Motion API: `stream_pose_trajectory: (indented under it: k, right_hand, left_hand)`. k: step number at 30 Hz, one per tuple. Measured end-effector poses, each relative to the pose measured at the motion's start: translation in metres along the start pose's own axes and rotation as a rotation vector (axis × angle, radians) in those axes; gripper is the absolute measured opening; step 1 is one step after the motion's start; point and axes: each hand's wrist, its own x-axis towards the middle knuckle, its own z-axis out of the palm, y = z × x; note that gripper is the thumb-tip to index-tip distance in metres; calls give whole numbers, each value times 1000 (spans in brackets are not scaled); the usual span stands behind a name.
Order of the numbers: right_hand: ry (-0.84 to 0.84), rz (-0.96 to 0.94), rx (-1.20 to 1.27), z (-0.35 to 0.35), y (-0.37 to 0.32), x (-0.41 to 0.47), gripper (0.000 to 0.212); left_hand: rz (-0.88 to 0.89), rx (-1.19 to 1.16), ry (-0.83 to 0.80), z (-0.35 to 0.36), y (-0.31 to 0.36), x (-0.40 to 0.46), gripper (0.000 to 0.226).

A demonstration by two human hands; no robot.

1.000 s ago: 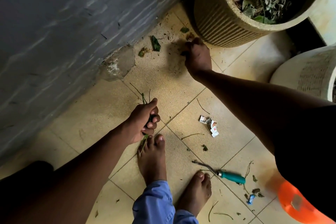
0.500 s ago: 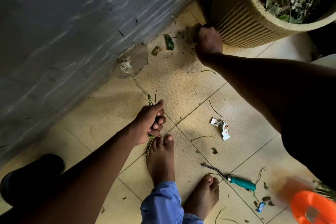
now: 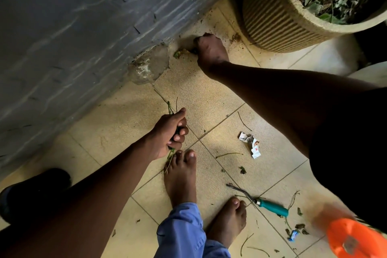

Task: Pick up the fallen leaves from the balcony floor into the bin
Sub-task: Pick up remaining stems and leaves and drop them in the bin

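Note:
My left hand [image 3: 171,132] is shut on a bundle of thin green stems and leaves [image 3: 170,109] just above my left foot. My right hand [image 3: 211,50] is down on the tiled floor by the grey wall, its fingers curled around a dark green leaf [image 3: 194,50]. A small green-brown leaf [image 3: 178,53] lies just left of those fingers. At the bottom right corner sits the orange bin [image 3: 354,239], partly cut off. Leaf scraps [image 3: 242,170] and thin stems [image 3: 229,154] are scattered on the tiles.
A large ribbed planter [image 3: 272,17] stands right of my right hand. A teal-handled garden tool [image 3: 272,208], a crumpled wrapper [image 3: 250,144] and a blue sweet wrapper [image 3: 293,235] lie on the floor. My bare feet [image 3: 180,176] stand between them.
My right hand has moved left from the planter's base to the leaves by the wall, and its fingers now cover the dark green leaf. My left hand still grips its bundle.

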Motion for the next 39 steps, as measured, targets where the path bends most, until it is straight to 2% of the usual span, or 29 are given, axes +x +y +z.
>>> stream_pose_trajectory:
  k: [1,4,5,11,19,25,28,30,33,37,39]
  right_hand:
    - [31,-43,-6,10,3,-5,26]
    - [110,20,-21,8,12,-5,26]
    - [121,-9,-31,9,13,-9,26]
    - [80,-245,-104,24,-1,-20,31]
    - [98,-250,-140,31,-13,-18,29]
    - [81,-361,-208,36,-23,-5,36]
    - [77,-367,-250,42,-23,-5,33]
    - [89,-311,-219,45,-21,-11,25]
    - [84,-97,-59,49,-15,-32,18]
    - [57,175,359,38,-18,-84,7]
    - [-19,262,635,23,-25,-118,14]
  left_hand:
    - [0,-6,1,1,-1,-1,48]
    - [-2,-22,7,3,-3,-2,48]
    - [-2,-27,10,4,-5,-3,48]
    - [-6,-65,12,5,-12,-2,47]
    - [-9,-108,30,-15,-27,-8,49]
    - [-22,-136,20,-30,-36,-8,50]
    - [-28,-137,7,-35,-39,-9,50]
    - [-27,-144,10,-36,-41,-11,50]
    - [-33,-153,18,-33,-43,-19,50]
    - [-21,-205,28,-21,-41,-33,51]
    - [-15,-241,45,-11,-38,-41,51]
